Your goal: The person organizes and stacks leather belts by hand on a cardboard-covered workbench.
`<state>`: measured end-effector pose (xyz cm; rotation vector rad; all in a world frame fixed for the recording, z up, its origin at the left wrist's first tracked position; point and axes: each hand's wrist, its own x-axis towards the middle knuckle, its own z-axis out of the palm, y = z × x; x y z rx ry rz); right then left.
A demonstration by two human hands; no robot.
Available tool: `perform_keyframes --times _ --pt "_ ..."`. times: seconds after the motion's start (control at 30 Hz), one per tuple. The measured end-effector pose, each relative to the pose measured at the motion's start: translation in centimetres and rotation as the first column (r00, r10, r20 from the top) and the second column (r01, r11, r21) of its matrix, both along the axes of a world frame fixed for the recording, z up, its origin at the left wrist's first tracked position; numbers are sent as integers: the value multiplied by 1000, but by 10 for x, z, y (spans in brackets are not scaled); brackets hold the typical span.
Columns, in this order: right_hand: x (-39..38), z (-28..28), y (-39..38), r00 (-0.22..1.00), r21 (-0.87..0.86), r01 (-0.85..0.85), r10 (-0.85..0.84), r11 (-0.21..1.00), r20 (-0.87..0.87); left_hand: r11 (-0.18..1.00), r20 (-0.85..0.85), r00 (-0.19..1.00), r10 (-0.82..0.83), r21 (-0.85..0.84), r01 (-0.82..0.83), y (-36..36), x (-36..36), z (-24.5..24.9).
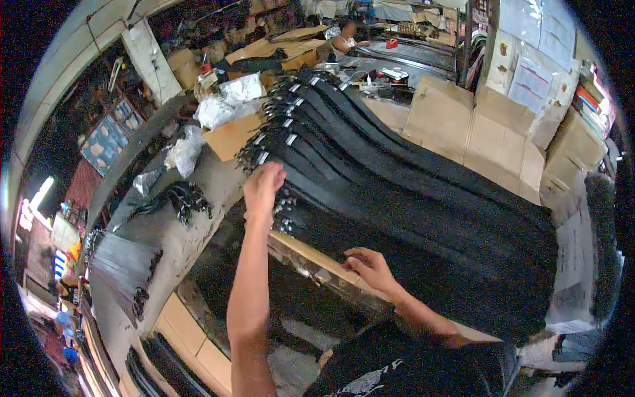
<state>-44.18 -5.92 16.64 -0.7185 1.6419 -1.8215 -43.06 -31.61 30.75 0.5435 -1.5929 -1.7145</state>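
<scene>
Long black strips lie side by side in a wide layer across the table, their ends with small white tags bunched at the upper left. My left hand is at the near-left ends of these strips, its fingers bent together; whatever is between them is too small to make out. My right hand hovers by the table's wooden front edge, lower and to the right, with thumb and fingers curled towards each other. Its fingertips are partly blurred, and I see nothing clear in them.
Cardboard sheets stand behind the strips. An open box with clear plastic bags is at the upper left. More dark bundles lie on the left surface. Another person sits far back.
</scene>
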Motion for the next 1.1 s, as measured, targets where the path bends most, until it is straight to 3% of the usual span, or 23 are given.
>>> perform_keyframes --times 0.03,0.07,0.13,0.17,0.33,0.37,0.43,0.53,0.67,0.77,0.8,0.9,0.93,1.03,1.1 --pt "-9 7 11 998 -37 23 -20 999 63 998 -25 999 -48 -33 48 -7 -32 7" --pt "-20 13 22 999 31 37 -37 999 12 997 36 999 -34 -73 37 -8 -58 19" --pt "-39 6 40 996 -31 88 -87 996 18 993 84 996 -36 -112 45 -24 -110 31" --pt "-46 3 47 993 -60 116 -115 991 26 997 67 997 -28 -67 32 -34 -136 30" --pt "-73 10 83 953 -83 293 -283 952 110 948 180 979 93 -317 -31 -55 -213 65" --pt "-79 10 88 945 -84 317 -306 945 118 930 251 966 63 -366 34 -72 -228 68" --pt "-86 8 95 932 -80 348 -336 934 138 700 201 897 393 -698 -151 -86 -243 78" --pt "-100 5 101 921 -126 375 -353 918 168 867 414 810 414 -452 -212 -82 -233 91" --pt "-110 4 94 924 -107 358 -336 927 183 977 332 919 214 -76 -201 -63 -205 70" --pt "-115 4 86 937 -88 326 -310 941 161 986 134 988 -75 159 54 -76 -210 36" --pt "-116 6 85 943 -74 310 -297 948 149 989 149 989 25 140 -46 -49 -203 54" --pt "-118 9 78 948 -93 282 -262 955 181 973 264 957 123 159 -169 -57 -222 62" --pt "-118 9 76 947 -103 276 -253 956 196 949 236 965 119 258 -180 -67 -233 61" --pt "-114 3 70 948 -140 257 -221 956 231 932 182 963 199 268 -244 -61 -240 63" --pt "-111 -1 69 952 -177 247 -204 953 229 906 268 914 304 215 -364 -59 -247 68"
